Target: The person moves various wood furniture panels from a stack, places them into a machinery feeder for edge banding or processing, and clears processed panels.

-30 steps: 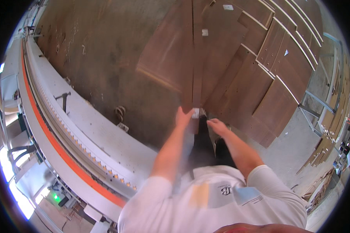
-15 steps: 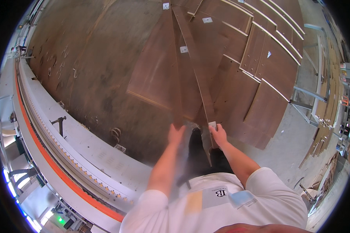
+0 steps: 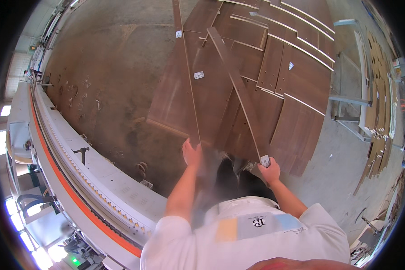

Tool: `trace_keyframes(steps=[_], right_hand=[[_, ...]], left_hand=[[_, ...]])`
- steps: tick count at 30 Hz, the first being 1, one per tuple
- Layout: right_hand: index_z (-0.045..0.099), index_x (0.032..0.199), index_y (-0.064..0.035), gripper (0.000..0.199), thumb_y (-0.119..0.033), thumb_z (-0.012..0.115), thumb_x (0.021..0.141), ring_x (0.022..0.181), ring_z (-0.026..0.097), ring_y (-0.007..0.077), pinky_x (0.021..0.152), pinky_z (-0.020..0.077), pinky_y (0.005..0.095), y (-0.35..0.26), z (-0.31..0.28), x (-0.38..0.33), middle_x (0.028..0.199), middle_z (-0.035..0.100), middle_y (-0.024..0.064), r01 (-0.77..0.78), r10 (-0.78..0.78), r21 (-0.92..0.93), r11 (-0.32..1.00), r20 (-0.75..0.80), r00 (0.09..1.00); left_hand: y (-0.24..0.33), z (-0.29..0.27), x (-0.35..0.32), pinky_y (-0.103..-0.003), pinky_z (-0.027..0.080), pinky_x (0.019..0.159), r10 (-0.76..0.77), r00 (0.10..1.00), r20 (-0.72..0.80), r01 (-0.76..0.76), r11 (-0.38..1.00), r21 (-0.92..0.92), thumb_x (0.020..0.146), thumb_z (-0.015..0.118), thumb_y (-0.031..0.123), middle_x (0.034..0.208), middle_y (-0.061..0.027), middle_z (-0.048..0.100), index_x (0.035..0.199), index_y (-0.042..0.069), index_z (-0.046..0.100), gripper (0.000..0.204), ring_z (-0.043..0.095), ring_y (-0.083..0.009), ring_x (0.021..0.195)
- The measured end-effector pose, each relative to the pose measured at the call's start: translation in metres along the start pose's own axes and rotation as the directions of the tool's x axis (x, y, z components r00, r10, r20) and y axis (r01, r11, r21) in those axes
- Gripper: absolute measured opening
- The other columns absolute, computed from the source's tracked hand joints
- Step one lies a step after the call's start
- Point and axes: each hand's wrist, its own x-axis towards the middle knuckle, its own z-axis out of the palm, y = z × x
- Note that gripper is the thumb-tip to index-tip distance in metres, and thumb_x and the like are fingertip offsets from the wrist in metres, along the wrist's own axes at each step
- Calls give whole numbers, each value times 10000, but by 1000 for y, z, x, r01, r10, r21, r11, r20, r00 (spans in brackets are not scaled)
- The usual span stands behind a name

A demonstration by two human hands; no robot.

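My left hand (image 3: 192, 154) is closed at the near end of a long, narrow brown board (image 3: 187, 67), its fingers partly blurred. That board slants away to the top of the picture and has a small white label on it. Another narrow brown board (image 3: 235, 80) has its near end in my right hand (image 3: 270, 171), which grips it beside a white label (image 3: 265, 161). The two boards spread apart like a V open toward me. Beneath them lie several wide brown panels (image 3: 166, 105), overlapping, some with pale edges and drilled holes.
A long white machine (image 3: 108, 180) with an orange strip curves along my left, a dark handle (image 3: 81, 154) standing on it. On the right are a grey metal frame (image 3: 353, 100) and a stack of long narrow boards (image 3: 377, 94). Scraps litter the concrete floor (image 3: 117, 67).
My hands have moved farther apart, each with its board. The right board's far end has come away from the left board and now lies closer to me. The whole view has shifted slightly.
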Motion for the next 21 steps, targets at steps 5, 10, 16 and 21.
trace_keyframes(steps=[5, 10, 16, 21], right_hand=[[624, 1013, -52, 478, -406, 824, 763, 827, 693, 410, 739, 537, 498, 19, -18, 18, 862, 717, 192, -54, 56, 48, 997, -40, 998], [615, 1040, -66, 488, -402, 835, 763, 817, 696, 388, 749, 544, 474, 36, -26, 45, 881, 718, 174, -107, 105, 54, 993, 46, 993], [615, 1117, -76, 526, -390, 849, 764, 822, 701, 340, 761, 544, 443, 32, -21, 43, 889, 716, 151, -240, 239, 1, 971, 26, 971], [612, 1132, -74, 544, -373, 864, 754, 823, 695, 319, 773, 546, 424, 16, -21, 37, 911, 721, 142, -332, 328, 29, 943, 91, 940]], left_hand=[[37, 22, 49, -442, 459, 1080, 124, 985, 120, -113, 989, -96, 903, 718, 278, 1347, -152, 612, 1383, 29, 549, 567, 579, -326, 1270], [98, 57, 177, -459, 512, 972, 314, 943, 111, -310, 949, -56, 921, 692, 241, 1173, -140, 689, 1300, 60, 610, 428, 649, -336, 1119], [191, 97, 381, -489, 519, 940, 449, 893, 22, -449, 888, 102, 912, 707, 239, 1136, -158, 691, 1255, 77, 632, 387, 640, -370, 1091], [250, 124, 511, -467, 483, 1056, 459, 880, -119, -412, 865, 286, 883, 754, 301, 1325, -141, 638, 1329, 79, 588, 526, 575, -358, 1257]])
